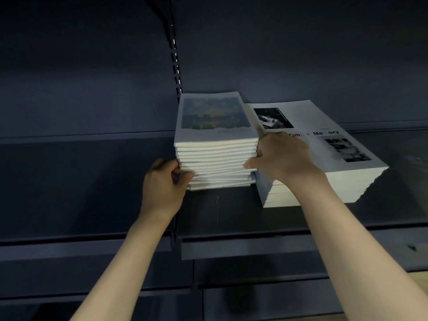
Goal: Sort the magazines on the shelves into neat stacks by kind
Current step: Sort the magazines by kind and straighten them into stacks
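While curled, hands (222,172) around stack (215,156)

Dark painted metal shelf (231,212), smooth with a soft sheen that mirrors a stack's edge at right. Matt dark back panel (92,77), with a slotted metal upright (176,66) glinting along its holes. Two paper magazine stacks: the left stack (215,158) has a smooth cover with a mottled blue and yellow print; the right stack (324,158) has a pale cover, possibly lightly glossy, with black-and-white photos. Page edges are cream, matt, slightly uneven.
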A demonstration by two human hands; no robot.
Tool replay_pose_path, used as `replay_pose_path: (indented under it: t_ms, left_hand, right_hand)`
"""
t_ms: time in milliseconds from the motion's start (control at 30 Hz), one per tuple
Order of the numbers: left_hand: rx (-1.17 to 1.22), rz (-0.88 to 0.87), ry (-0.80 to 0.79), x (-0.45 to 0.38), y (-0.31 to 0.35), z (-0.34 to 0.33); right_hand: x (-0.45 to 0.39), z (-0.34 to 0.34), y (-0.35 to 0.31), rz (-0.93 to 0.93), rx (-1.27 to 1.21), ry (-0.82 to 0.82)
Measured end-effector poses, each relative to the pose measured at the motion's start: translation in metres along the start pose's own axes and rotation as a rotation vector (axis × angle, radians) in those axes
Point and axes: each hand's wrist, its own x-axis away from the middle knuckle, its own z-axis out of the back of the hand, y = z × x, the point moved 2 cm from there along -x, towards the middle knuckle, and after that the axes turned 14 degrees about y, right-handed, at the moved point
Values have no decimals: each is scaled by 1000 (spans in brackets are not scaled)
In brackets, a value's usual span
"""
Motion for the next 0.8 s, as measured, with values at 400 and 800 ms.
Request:
replay_pose_path:
  t_ms: [400, 800]
  left_hand:
    - [34, 171, -101, -1, 0, 8]
    - [-107, 81, -53, 4, -5, 0]
  right_hand:
    - [2, 0, -5, -19, 82, 50]
    - [19, 1, -15, -97, 83, 135]
